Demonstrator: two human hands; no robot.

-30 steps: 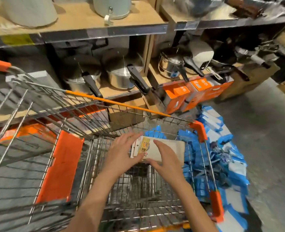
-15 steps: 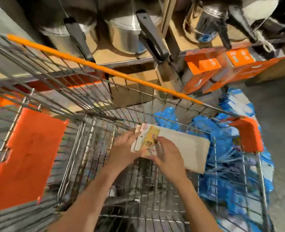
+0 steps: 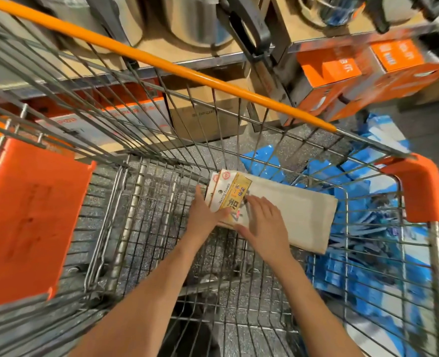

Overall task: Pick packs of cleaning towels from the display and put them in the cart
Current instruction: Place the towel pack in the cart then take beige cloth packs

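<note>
A stack of cream cleaning-towel packs (image 3: 290, 212) with a yellow and white label lies low inside the wire cart (image 3: 141, 228), close to its mesh floor. My left hand (image 3: 204, 217) grips the labelled left end of the packs, thumb over the label. My right hand (image 3: 262, 225) lies on top of the packs with the fingers spread and the thumb along the near edge. Whether the packs rest on the mesh I cannot tell.
An orange child-seat flap (image 3: 30, 222) hangs at the cart's left. An orange rail (image 3: 161, 65) tops the far side, an orange corner guard (image 3: 419, 189) the right. Blue and white packs (image 3: 383, 266) lie heaped on the floor at right. Shelves with pots and orange boxes (image 3: 342, 73) stand behind.
Both hands have gone down into the cart with the towel packs, from rim height to near the mesh floor. The camera has tilted down and closer.
</note>
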